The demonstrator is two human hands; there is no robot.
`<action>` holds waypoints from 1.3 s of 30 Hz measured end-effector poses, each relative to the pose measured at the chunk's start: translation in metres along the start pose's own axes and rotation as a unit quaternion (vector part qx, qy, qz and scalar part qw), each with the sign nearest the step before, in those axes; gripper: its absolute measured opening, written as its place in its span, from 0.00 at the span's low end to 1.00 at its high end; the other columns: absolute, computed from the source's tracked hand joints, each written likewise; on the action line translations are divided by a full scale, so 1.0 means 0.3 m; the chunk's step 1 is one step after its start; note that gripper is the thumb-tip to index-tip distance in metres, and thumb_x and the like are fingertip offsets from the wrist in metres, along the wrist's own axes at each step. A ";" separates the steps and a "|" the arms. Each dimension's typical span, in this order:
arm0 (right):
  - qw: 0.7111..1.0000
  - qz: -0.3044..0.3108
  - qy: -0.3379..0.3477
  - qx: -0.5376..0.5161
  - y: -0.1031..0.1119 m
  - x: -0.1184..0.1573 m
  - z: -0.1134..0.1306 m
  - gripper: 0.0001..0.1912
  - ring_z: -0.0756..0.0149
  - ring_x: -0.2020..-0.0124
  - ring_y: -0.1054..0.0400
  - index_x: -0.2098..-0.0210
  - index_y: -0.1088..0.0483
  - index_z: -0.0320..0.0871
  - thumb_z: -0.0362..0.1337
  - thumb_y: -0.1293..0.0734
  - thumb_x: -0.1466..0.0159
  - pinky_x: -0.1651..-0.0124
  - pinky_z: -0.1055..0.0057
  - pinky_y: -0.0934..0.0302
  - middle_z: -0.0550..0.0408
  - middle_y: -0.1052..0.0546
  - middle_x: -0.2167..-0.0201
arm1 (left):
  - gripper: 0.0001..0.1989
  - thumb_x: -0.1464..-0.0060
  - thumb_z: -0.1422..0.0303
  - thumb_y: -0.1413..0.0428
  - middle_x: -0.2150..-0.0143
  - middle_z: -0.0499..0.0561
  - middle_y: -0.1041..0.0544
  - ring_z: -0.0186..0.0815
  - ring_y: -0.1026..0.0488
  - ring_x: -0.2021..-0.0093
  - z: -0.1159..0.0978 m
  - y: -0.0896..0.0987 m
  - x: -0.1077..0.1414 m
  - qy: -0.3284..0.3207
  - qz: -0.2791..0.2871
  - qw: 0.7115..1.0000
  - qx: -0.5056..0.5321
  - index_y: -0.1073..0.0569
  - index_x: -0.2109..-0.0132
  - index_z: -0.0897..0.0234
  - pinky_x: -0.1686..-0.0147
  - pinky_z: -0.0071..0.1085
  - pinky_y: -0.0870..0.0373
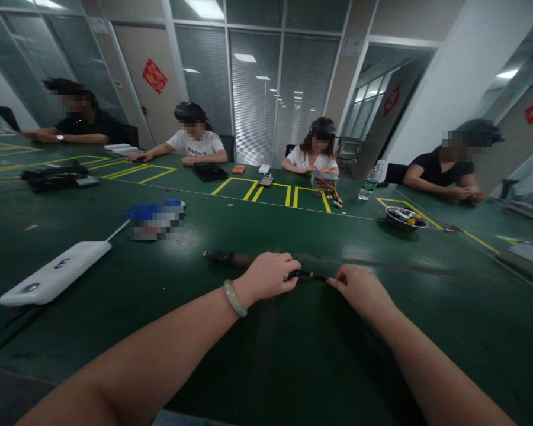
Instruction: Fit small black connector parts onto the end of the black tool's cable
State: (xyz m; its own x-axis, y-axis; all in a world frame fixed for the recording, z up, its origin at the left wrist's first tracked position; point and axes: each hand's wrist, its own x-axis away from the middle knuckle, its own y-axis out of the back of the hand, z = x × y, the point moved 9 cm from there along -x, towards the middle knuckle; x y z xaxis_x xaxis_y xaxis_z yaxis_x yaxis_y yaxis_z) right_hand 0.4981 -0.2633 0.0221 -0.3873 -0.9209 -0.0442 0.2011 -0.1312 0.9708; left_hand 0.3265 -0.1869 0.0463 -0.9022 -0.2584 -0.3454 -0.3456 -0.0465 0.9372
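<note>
In front of me on the green tabletop lies a dark rod (233, 259) that looks like a collapsed telescopic fishing rod. Its left end has black rings and a small silvery tip; a brown section runs under my hand. My left hand (270, 274), with a pale bangle at the wrist, wraps over the rod's right part, where a black shiny piece shows by the fingers. A thin dark length with a small gold-coloured spot reaches from there to my right hand (357, 290), which pinches its end between thumb and forefinger.
To the left is a white power bank (57, 272) with a cable, near a blurred blue-and-white item (155, 218). Black cables (55, 176) lie farther back. A metal bowl (405, 219) and a water bottle (370, 181) stand right. Several people sit across the table.
</note>
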 end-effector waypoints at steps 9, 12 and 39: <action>0.993 -0.054 0.029 -0.099 0.033 0.036 0.133 0.05 0.65 0.72 0.32 0.70 0.26 0.50 0.42 0.30 0.40 0.73 0.72 0.49 0.61 0.25 0.73 | 0.10 0.41 0.61 0.48 0.59 0.50 0.28 0.36 0.28 0.62 -0.002 -0.010 -0.004 0.003 0.000 1.000 -0.004 0.29 0.56 0.59 0.64 0.31 0.34; 0.994 0.000 0.034 -0.106 -0.020 0.035 0.148 0.05 0.65 0.72 0.32 0.72 0.27 0.48 0.40 0.29 0.41 0.73 0.72 0.49 0.60 0.25 0.74 | 0.09 0.40 0.62 0.49 0.57 0.50 0.28 0.35 0.28 0.61 -0.008 -0.007 -0.004 -0.001 -0.004 1.000 0.003 0.29 0.56 0.59 0.63 0.31 0.34; 0.961 -0.127 0.106 -0.221 -0.013 0.020 0.142 0.07 0.64 0.70 0.32 0.66 0.27 0.45 0.42 0.34 0.38 0.65 0.70 0.39 0.56 0.25 0.69 | 0.10 0.43 0.60 0.43 0.59 0.49 0.26 0.37 0.29 0.58 -0.036 -0.007 -0.006 -0.010 -0.012 1.000 0.007 0.29 0.58 0.60 0.60 0.34 0.36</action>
State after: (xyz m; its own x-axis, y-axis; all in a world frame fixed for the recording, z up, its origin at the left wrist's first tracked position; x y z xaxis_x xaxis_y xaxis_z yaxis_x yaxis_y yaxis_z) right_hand 0.4566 -0.2527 0.0282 -0.2925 -0.8862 -0.3593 0.5050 -0.4622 0.7289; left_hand 0.3315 -0.1967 0.0456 -0.8986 -0.2380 -0.3686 -0.3706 -0.0381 0.9280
